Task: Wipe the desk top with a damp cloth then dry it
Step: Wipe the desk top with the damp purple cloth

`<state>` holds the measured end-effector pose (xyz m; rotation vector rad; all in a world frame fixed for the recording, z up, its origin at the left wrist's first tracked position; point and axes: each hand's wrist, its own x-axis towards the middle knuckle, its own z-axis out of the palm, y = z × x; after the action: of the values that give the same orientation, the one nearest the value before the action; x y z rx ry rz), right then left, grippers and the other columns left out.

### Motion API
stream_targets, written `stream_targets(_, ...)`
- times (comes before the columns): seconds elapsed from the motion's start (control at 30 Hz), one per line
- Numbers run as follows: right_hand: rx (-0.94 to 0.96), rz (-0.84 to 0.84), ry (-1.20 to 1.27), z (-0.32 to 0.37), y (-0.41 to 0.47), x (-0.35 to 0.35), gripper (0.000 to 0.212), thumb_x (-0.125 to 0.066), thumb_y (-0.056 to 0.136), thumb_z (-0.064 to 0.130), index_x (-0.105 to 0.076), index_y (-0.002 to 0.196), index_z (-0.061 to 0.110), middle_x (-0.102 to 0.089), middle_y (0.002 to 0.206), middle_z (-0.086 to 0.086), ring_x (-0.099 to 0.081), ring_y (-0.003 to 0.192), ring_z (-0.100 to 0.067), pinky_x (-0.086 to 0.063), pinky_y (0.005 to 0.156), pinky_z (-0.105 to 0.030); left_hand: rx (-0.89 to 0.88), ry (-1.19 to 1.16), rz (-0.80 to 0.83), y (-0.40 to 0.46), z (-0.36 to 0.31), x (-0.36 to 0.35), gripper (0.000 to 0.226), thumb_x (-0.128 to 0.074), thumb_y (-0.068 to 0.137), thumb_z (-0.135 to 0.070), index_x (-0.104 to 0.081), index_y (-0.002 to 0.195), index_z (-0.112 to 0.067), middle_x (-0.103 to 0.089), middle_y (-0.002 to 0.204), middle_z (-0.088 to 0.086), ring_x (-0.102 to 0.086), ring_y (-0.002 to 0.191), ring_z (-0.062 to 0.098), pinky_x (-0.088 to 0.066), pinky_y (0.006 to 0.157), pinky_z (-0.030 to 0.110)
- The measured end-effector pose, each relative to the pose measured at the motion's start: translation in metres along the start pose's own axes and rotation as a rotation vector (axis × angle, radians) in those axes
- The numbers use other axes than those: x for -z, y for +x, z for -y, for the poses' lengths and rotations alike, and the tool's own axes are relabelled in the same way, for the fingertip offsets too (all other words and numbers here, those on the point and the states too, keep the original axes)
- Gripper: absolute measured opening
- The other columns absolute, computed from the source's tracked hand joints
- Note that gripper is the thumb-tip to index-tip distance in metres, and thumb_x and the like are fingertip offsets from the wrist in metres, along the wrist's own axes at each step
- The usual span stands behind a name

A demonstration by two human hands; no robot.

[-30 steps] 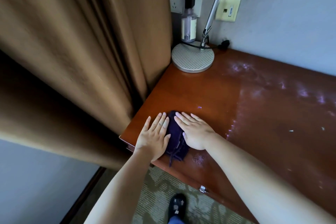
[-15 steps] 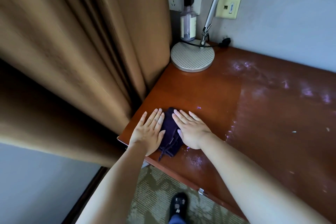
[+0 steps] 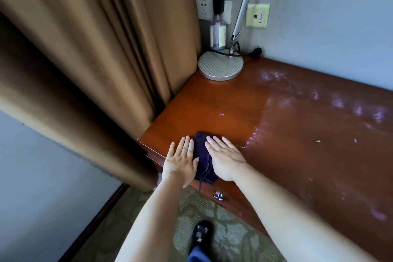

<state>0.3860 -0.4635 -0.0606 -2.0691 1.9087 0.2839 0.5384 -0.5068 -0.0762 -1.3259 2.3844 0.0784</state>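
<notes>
A dark purple cloth (image 3: 201,151) lies folded at the front left corner of the reddish-brown desk top (image 3: 293,134), its near end and a loose thread hanging over the front edge. My left hand (image 3: 180,162) presses flat on the cloth's left side with straight fingers. My right hand (image 3: 225,159) lies flat on its right side, fingers straight and pointing away from me. Whitish dusty smears and specks cover the desk's right half; the left part looks smooth and shiny.
A lamp with a round white base (image 3: 220,66) and a slanted metal arm stands at the back left corner, beside a clear bottle (image 3: 217,34) and wall sockets. Brown curtains (image 3: 95,59) hang close along the desk's left edge. A metal drawer knob (image 3: 218,195) sticks out below the front edge.
Both hands and the cloth have slid a little toward the desk's front edge; the cloth's near end now hangs over it. The camera has shifted slightly.
</notes>
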Motion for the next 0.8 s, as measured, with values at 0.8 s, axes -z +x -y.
stream_targets(0.8, -0.275, 0.051, 0.075, 0.083, -0.036, 0.004, 0.038, -0.039, 0.097, 0.011, -0.05, 0.132, 0.004, -0.041, 0.146, -0.009, -0.046, 0.122, -0.028, -0.045, 0.095, -0.04, -0.58, 0.262, 0.029, 0.039, 0.031, 0.045, 0.083, -0.047, 0.092, 0.003, -0.002, 0.155, -0.025, 0.008, 0.163, -0.002, -0.001, 0.149, 0.017, -0.024, 0.116, 0.033)
